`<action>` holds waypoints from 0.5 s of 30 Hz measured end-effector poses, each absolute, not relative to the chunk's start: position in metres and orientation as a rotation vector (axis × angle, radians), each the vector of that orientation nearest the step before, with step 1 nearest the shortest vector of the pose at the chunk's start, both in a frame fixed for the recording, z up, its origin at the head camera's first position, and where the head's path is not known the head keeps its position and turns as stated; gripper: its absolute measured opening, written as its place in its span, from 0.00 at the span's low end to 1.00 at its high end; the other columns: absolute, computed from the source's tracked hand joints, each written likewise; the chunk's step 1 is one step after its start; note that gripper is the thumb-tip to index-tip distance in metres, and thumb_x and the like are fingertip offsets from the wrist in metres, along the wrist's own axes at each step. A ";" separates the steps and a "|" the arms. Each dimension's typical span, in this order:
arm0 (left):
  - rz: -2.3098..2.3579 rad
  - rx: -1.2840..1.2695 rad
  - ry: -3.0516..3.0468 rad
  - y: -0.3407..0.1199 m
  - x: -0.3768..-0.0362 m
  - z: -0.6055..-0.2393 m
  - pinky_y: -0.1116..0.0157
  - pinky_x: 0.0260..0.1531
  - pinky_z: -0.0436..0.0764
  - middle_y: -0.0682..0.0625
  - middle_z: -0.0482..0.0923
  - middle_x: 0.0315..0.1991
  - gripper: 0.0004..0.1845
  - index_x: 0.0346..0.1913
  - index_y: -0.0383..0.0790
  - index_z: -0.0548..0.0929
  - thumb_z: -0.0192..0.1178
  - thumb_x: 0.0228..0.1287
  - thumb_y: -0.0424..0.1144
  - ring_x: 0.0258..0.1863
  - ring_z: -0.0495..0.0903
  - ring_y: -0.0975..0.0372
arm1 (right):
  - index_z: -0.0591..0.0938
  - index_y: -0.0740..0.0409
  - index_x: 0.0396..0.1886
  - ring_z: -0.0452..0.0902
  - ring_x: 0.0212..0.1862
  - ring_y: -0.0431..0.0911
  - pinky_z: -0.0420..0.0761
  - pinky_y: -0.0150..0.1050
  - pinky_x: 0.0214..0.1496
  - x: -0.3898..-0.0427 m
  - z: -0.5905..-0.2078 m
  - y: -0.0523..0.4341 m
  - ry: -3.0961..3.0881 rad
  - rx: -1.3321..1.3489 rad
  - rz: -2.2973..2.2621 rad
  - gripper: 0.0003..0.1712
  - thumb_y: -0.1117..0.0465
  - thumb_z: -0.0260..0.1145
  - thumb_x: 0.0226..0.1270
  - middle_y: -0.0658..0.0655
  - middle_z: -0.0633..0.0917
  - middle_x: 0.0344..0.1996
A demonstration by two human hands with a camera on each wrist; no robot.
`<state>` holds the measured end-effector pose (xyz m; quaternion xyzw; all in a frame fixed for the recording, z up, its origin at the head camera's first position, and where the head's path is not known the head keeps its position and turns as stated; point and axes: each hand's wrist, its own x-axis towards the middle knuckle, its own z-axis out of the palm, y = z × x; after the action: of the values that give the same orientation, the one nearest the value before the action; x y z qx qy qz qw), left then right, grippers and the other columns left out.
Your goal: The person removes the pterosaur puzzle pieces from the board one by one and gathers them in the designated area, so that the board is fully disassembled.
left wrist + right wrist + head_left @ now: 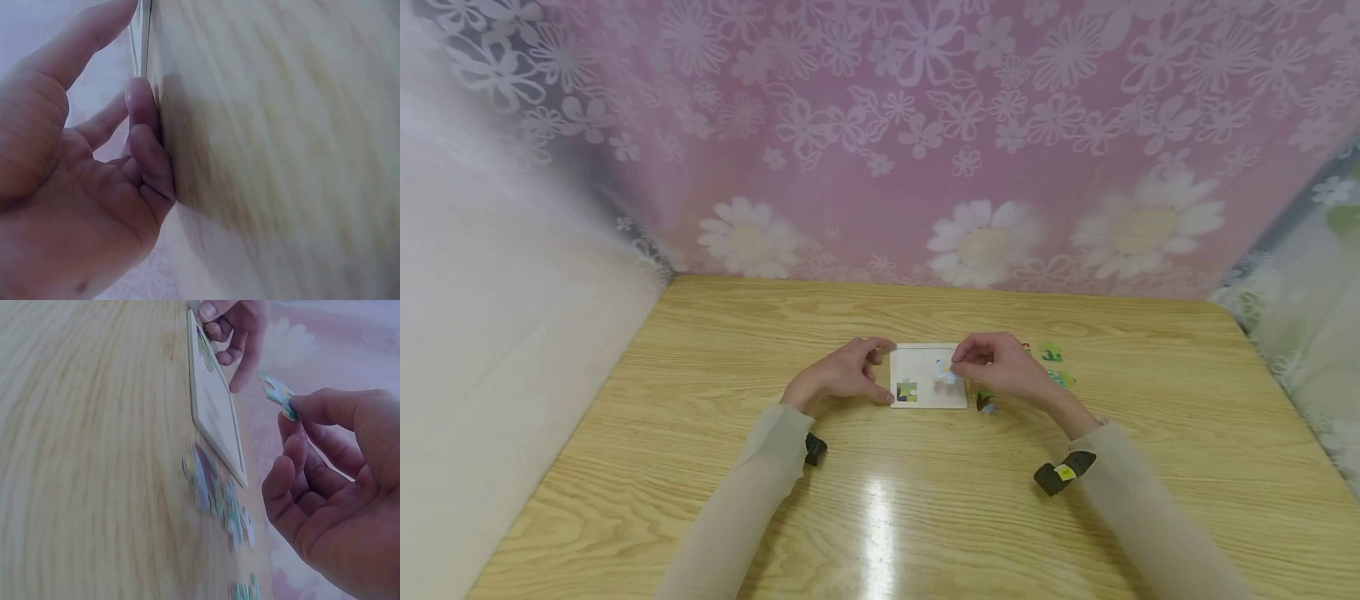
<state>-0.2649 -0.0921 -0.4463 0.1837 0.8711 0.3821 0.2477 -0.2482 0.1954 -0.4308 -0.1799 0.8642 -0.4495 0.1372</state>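
A white puzzle board [928,367] lies flat in the middle of the wooden table [880,500]; one green piece [907,390] sits in its near left corner. My left hand [842,377] rests at the board's left edge, thumb and fingers touching that edge [140,50]. My right hand [1000,367] hovers over the board's right side and pinches a pale blue puzzle piece [945,372] between thumb and forefinger. In the right wrist view the piece [278,395] is held above the board [212,400].
Loose puzzle pieces [1052,352] lie scattered right of the board, some near my right wrist [987,402]; they show as a blurred row [215,494] in the right wrist view. A pink floral curtain [925,142] backs the table.
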 end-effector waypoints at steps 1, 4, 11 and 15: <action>1.039 0.500 2.374 -0.092 -0.264 -0.445 0.62 0.44 0.70 0.50 0.64 0.54 0.46 0.69 0.54 0.62 0.75 0.46 0.47 0.36 0.71 0.61 | 0.81 0.48 0.37 0.79 0.36 0.52 0.76 0.41 0.35 -0.247 -0.430 0.199 2.501 -0.521 -1.303 0.08 0.51 0.65 0.63 0.56 0.84 0.35; 1.024 0.500 2.386 -0.089 -0.263 -0.444 0.62 0.43 0.69 0.49 0.64 0.53 0.46 0.69 0.53 0.62 0.75 0.46 0.47 0.34 0.70 0.61 | 0.81 0.48 0.37 0.79 0.36 0.51 0.77 0.40 0.35 -0.242 -0.427 0.211 2.500 -0.516 -1.304 0.09 0.50 0.66 0.63 0.56 0.84 0.35; 1.026 0.507 2.396 -0.087 -0.264 -0.447 0.62 0.42 0.69 0.49 0.63 0.52 0.45 0.69 0.54 0.62 0.74 0.47 0.47 0.34 0.68 0.61 | 0.81 0.50 0.38 0.78 0.37 0.50 0.76 0.37 0.36 -0.230 -0.425 0.239 2.549 -0.468 -1.280 0.10 0.50 0.65 0.64 0.56 0.83 0.35; 1.042 0.499 2.404 -0.089 -0.263 -0.448 0.62 0.43 0.70 0.50 0.65 0.55 0.44 0.68 0.54 0.64 0.74 0.47 0.47 0.36 0.70 0.61 | 0.81 0.50 0.38 0.78 0.36 0.50 0.75 0.36 0.35 -0.222 -0.426 0.252 2.570 -0.459 -1.257 0.11 0.49 0.66 0.63 0.56 0.83 0.34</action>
<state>-0.2629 -0.0888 -0.4483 0.1819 0.8761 0.3797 0.2349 -0.2221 0.2515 -0.4259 -0.1572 0.8804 -0.4305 0.1217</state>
